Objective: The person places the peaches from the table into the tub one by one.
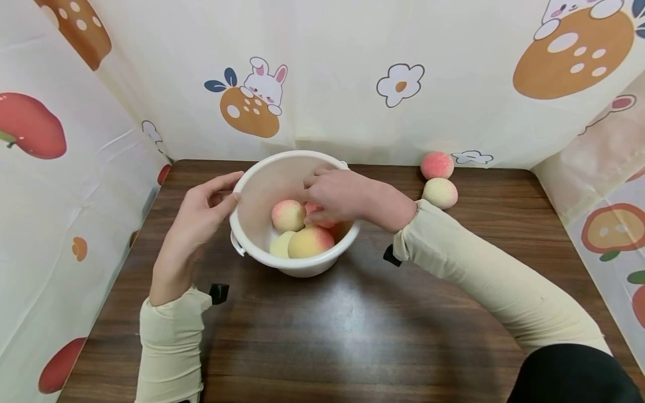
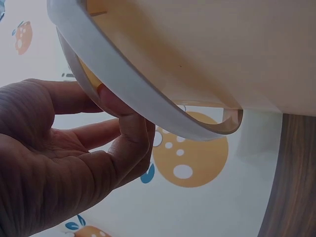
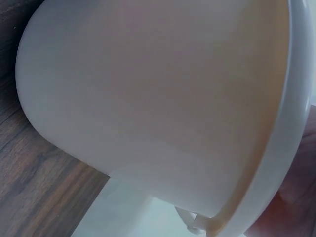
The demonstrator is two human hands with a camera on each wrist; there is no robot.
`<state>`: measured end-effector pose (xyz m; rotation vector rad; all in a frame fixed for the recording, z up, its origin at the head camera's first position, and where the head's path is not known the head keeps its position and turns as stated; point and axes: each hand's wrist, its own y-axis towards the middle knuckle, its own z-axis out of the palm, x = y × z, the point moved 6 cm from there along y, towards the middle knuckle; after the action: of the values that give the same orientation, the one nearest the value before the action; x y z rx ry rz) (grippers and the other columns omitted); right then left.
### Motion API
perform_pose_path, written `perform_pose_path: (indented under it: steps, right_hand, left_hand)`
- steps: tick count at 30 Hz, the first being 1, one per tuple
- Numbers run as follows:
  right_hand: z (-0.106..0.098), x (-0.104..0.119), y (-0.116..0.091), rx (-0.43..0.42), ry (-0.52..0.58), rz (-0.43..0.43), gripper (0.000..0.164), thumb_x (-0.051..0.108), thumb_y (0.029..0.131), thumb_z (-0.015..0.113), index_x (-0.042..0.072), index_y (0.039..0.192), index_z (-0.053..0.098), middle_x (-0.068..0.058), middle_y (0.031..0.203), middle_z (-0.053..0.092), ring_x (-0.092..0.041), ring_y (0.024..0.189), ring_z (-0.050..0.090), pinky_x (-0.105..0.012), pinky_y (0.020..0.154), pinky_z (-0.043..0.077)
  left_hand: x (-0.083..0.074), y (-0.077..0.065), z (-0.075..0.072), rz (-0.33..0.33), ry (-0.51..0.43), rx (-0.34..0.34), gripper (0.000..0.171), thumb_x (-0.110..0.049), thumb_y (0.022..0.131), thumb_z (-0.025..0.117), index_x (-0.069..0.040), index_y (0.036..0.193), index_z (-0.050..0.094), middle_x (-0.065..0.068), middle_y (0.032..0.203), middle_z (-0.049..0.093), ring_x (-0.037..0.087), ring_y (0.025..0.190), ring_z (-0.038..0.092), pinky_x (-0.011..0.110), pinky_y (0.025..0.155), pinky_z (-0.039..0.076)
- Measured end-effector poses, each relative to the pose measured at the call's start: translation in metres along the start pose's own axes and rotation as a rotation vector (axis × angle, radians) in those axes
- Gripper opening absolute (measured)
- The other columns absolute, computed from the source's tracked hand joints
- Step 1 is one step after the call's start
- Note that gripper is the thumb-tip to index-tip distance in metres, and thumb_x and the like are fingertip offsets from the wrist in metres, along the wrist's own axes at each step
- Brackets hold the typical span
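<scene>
While the left hand (image 1: 195, 217) grips the rim of the white bucket (image 1: 302, 272), the right hand (image 1: 336, 193) reaches inside.
Work looks partway: four peaches (image 1: 289, 216) visible within; a pink peach (image 1: 437, 165) and a pale peach (image 1: 440, 193) outside, far right on the bench (image 1: 302, 336). Right fingers partly hide a reddish one; grip cannot be told.

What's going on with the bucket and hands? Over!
Left hand gripping bucket at its rim. Right hand inside, touching a red peach. Two peaches outside, on the table. That hand crosses the rim; nothing else in the way.
</scene>
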<state>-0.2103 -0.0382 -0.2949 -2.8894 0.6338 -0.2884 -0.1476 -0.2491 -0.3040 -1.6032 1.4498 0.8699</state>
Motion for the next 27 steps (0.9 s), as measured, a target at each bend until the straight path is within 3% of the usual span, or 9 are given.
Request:
perform_pose_path:
  steps: [8, 18, 27]
  right_hand:
    - [0.001, 0.000, -0.003, -0.042, 0.008, -0.014, 0.024, 0.038, 0.102, 0.064, 0.016, 0.109, 0.072, -0.007, 0.103, 0.064, -0.031, 0.107, 0.056, -0.045, 0.100, 0.045]
    - [-0.007, 0.002, -0.006, -0.153, 0.025, -0.042, 0.023, 0.032, 0.104, 0.062, 0.014, 0.116, 0.072, -0.004, 0.104, 0.067, -0.028, 0.106, 0.057, -0.042, 0.098, 0.048]
    - [-0.020, -0.001, -0.011, -0.243, 0.017, -0.061, 0.029, 0.030, 0.105, 0.061, 0.010, 0.123, 0.070, -0.007, 0.121, 0.068, -0.028, 0.117, 0.060, -0.043, 0.106, 0.049]
  left_hand:
    - [0.001, -0.001, 0.000, -0.006, -0.015, -0.002, 0.048, -0.017, 0.106, 0.055, -0.011, 0.154, 0.052, 0.020, 0.131, 0.062, 0.009, 0.096, 0.059, 0.015, 0.073, 0.053]
    - [0.001, -0.001, 0.001, -0.002, -0.023, 0.003, 0.049, -0.016, 0.106, 0.055, -0.011, 0.155, 0.051, 0.021, 0.135, 0.062, 0.009, 0.098, 0.059, 0.014, 0.074, 0.053]
    - [0.001, -0.001, 0.000, -0.006, -0.011, 0.004, 0.049, -0.015, 0.106, 0.055, -0.010, 0.155, 0.052, 0.021, 0.135, 0.061, 0.011, 0.099, 0.059, 0.014, 0.074, 0.053]
